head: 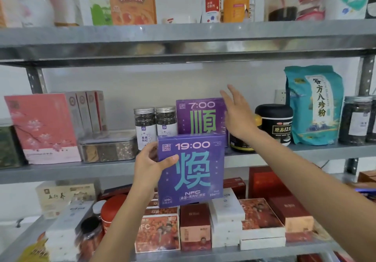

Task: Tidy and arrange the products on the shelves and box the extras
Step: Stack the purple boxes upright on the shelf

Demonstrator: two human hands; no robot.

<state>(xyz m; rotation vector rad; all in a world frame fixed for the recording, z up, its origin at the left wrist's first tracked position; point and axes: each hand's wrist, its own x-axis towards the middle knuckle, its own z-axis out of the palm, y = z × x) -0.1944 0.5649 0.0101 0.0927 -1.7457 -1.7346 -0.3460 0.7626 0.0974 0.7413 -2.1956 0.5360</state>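
Note:
My left hand (151, 165) grips the left edge of a purple box marked 19:00 (200, 172), held upright in front of the middle shelf (61, 173). Behind it a second purple box marked 7:00 (200, 116) stands upright on that shelf. My right hand (237, 112) is raised with fingers spread and straight beside the right edge of the 7:00 box; whether it touches the box I cannot tell. The lower part of the 7:00 box is hidden by the held box.
On the middle shelf stand a pink flowered box (44, 127), two silver-lidded jars (155, 124), a clear container (107, 146), a black tub (274, 122) and a teal bag (313, 105). Red and white boxes (225, 219) crowd the lower shelf. Bottles and cartons fill the top shelf (183, 36).

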